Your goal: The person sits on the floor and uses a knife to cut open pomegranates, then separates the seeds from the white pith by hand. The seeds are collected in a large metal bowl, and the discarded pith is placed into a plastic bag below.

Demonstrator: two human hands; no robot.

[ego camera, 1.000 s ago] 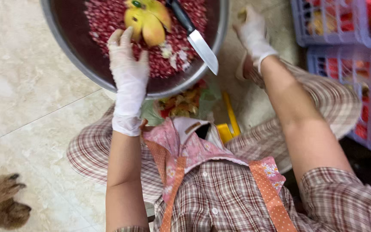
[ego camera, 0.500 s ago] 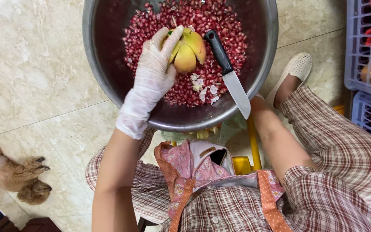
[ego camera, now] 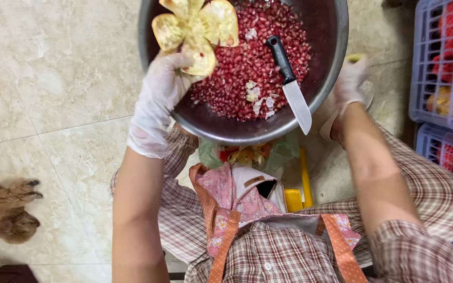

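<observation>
My left hand (ego camera: pixel 161 91), in a white glove, grips an opened yellow pomegranate peel (ego camera: pixel 195 29) and holds it over the left side of a big metal bowl (ego camera: pixel 336 63). The bowl is full of red pomegranate seeds (ego camera: pixel 247 57) with a few pale pith scraps. A black-handled knife (ego camera: pixel 291 84) lies in the bowl, its blade over the near rim. My gloved right hand (ego camera: pixel 352 78) is blurred beside the bowl's right rim, with something yellow at its fingertips; its grip is unclear.
Lilac plastic crates (ego camera: pixel 446 73) with red fruit stand at the right. A green bag of peel scraps (ego camera: pixel 247 154) sits under the bowl's near rim, a yellow stool (ego camera: pixel 297 196) below it. A brown furry animal (ego camera: pixel 3 207) lies on the tiled floor at left.
My left hand has lifted the peel up and to the left over the bowl, and the peel now hangs spread open. My right hand has risen beside the bowl's right rim.
</observation>
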